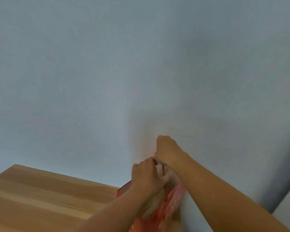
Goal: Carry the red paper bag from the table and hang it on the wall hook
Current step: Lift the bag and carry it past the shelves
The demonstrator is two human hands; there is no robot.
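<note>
The red paper bag (171, 203) hangs low against the pale wall, just right of the wooden table, mostly hidden behind my forearms. Its red cord handles (163, 170) run up between my hands. My right hand (167, 150) is a closed fist pressed to the wall, gripping the top of a cord. My left hand (147, 174) sits just below and left of it, fingers pinched on the handle cord. The wall hook is not visible; it may be hidden behind my right fist.
A light wooden table (40, 198) fills the lower left, its right edge beside the bag. The plain wall (107, 72) takes up most of the view. A wall corner or door frame (286, 195) stands at the lower right.
</note>
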